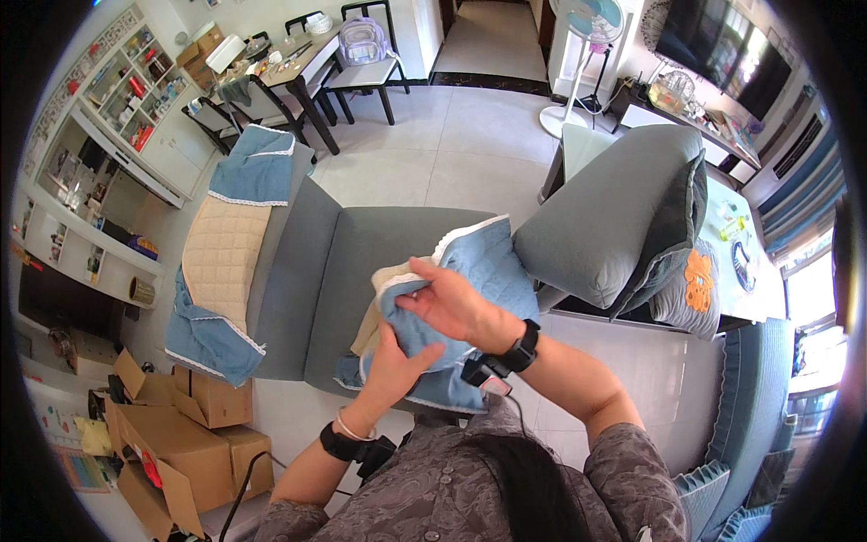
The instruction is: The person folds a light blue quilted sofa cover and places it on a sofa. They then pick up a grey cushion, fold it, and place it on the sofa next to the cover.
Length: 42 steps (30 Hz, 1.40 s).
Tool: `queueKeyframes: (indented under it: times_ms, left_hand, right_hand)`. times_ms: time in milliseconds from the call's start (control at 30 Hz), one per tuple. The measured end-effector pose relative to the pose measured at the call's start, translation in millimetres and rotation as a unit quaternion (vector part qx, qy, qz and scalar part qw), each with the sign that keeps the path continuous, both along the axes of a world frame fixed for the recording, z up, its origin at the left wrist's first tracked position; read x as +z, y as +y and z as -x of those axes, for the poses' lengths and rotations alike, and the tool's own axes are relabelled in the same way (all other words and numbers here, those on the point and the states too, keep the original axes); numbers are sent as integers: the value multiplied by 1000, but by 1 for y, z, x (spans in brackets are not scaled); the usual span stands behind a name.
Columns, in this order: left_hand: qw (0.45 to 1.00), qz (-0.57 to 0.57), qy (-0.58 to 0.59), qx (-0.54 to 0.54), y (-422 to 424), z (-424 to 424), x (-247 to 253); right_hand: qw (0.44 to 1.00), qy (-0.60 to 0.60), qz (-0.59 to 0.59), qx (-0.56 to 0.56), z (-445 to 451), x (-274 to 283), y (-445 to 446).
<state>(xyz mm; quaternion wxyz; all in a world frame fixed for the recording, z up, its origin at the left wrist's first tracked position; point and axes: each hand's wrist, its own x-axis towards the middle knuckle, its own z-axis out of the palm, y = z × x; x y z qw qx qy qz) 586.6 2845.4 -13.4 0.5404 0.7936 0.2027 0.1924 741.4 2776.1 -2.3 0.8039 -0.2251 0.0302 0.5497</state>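
Observation:
A blue quilted fabric cover (484, 267) with white lace trim and a beige side lies bunched on the grey sofa seat (369, 234) before me. My right hand (447, 301) pinches its folded, lace-trimmed edge between thumb and fingers. Lower and to the left, my left hand (399, 366) rests against the same cloth, thumb spread from the index finger; folds and the hand itself hide whether it grips. Over the sofa's backrest (288, 291) on the left is draped a second cover, with a beige quilted middle (227, 251) and blue lace-edged ends.
A large grey cushion (603, 210) leans at the right, beside a glass-topped table (758, 271) holding a bottle and a grey pillow (687, 298). Open cardboard boxes (176, 447) stand at lower left. A dining table (298, 61), chairs and a standing fan (572, 81) are farther off.

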Motion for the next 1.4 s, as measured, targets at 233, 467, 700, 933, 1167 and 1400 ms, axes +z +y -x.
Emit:
queueKeyframes:
  times_ms: [233,467,700,933,1167,1400]
  left_hand:
    - [986,-157,-48,-12,73,40,85]
    - [810,-321,24,-491,33,90,233]
    - [803,-213,96,-549,13,118,233]
    - [783,-100,94,-606,-36,66,197]
    - [850,-121,79,-507,-28,58,193]
    - [890,-32,132,-435,-26,54,199]
  right_hand:
    - [988,-156,-7,-12,3,76,-25]
    - [999,45,11,23,11,-142,-69]
    - [900,29,249,356,110,-139,-94]
    - [752,-158,126,628,118,-166,-83]
    - [886,-384,71,250,66,-213,-157]
    - [960,-147,203,-122,43,-104,-334]
